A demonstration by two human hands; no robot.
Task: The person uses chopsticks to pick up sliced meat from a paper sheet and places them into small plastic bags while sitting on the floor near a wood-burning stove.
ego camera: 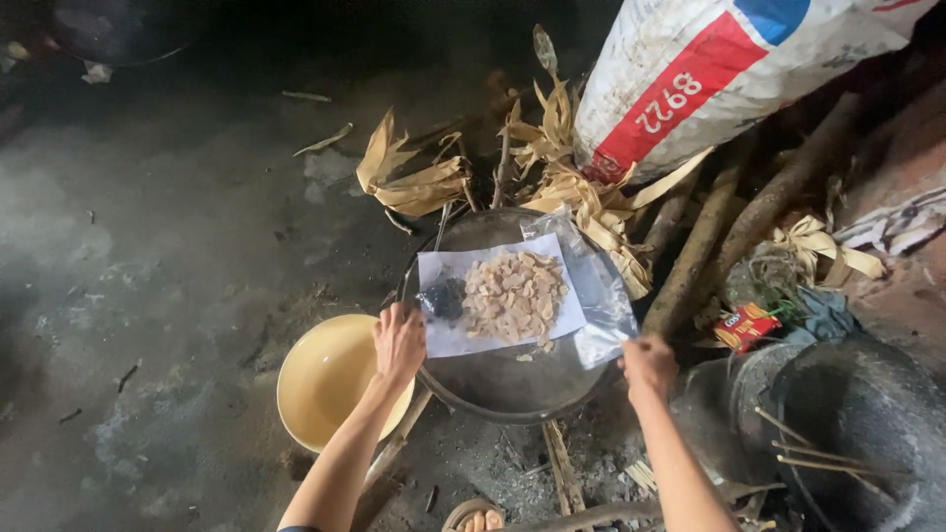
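Note:
A dark round metal pan [512, 389] sits low on the ground in front of me. Across it lies a sheet of white paper [448, 340] carrying a heap of pale sliced pieces [512, 296] and a small dark clump [443, 299]. A clear plastic bag [601, 296] lies along the paper's right side. My left hand [398, 342] grips the pan's left rim by the paper's corner. My right hand [647, 366] pinches the lower right corner of the plastic bag.
An empty yellow bowl [320, 389] rests left of the pan. Dry corn husks [419, 182], a white sack with red and blue print [709, 79] and wooden logs [729, 227] lie behind. A black pot holding sticks [857, 424] stands at right. My foot [478, 517] shows below.

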